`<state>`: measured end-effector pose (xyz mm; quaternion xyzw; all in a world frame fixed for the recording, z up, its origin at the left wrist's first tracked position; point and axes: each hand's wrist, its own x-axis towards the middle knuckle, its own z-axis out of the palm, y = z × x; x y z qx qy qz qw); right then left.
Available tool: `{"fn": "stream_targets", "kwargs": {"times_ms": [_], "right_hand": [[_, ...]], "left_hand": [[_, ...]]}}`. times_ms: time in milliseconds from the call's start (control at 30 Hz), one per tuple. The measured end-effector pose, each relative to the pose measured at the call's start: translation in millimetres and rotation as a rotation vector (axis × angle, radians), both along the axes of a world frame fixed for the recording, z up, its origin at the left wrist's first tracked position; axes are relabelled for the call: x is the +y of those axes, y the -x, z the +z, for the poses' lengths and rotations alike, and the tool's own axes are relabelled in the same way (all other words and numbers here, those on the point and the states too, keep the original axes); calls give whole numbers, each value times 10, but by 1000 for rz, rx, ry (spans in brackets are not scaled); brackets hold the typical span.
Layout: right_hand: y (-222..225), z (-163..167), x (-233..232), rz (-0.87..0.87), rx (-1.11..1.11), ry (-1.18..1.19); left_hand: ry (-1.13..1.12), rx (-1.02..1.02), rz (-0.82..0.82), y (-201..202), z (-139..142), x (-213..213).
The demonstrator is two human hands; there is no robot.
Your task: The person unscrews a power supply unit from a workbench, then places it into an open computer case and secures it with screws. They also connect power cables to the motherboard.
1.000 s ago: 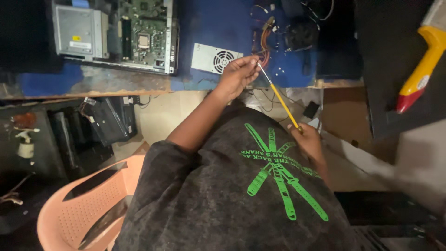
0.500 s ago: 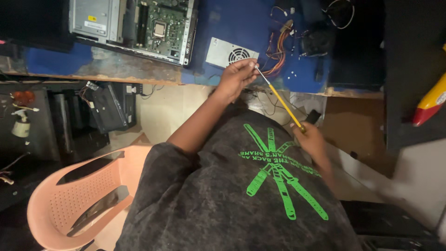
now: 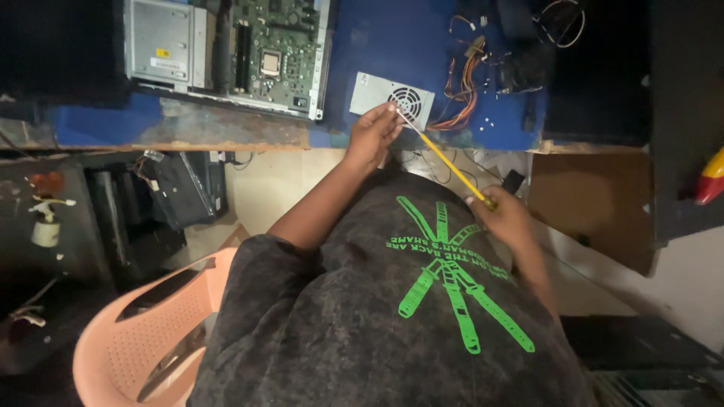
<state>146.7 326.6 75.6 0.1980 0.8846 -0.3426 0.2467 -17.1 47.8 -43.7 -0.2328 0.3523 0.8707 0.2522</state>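
Chair: a salmon-pink plastic chair (image 3: 136, 339) sits at lower left, beside the person's dark shirt with a green print.
Open computer: a metal case with a green circuit board (image 3: 226, 53) lies on the blue desk (image 3: 392, 38), well left of the hands.
Left hand: the left hand (image 3: 371, 136) is raised at the desk edge, its fingers (image 3: 388, 113) pinched together on the thin metal tip of the screwdriver.
Power supply: a grey box with a round fan grille (image 3: 392, 98) lies flat on the desk, just beyond the left hand; the tip is touching or nearly touching its grille side, I cannot tell which.
Screwdriver: the yellow-shafted screwdriver (image 3: 449, 166) runs diagonally, tip up-left at the box, handle down-right.
Right hand: the right hand (image 3: 505, 218) is closed around the handle end, nearer the body.
Wires: a bundle of orange and red wires (image 3: 467, 90) trails right of the box.
Nearer hand: the left hand is closer to the box.
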Motion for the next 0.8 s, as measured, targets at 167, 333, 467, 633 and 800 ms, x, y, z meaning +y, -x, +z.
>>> {"fn": "stream_targets", "kwargs": {"times_ms": [167,333,467,633,800], "right_hand": [[79,309,-315,-224,159,379],[104,928,-596,-36,520,452],[80,1324,-855,-53,732,453],[96,1454,-1118,-204,922,503],[110,1521,-1117,-171,1018,456]], "left_hand": [[-144,-76,64,160,-24,-233],[-254,-138,66,364,-35,-421],[-325,-148,1,389,-33,-496],[-433,-254,-117,288,-41,-364],[-401,-261,-274,216,-90,-242]]}}
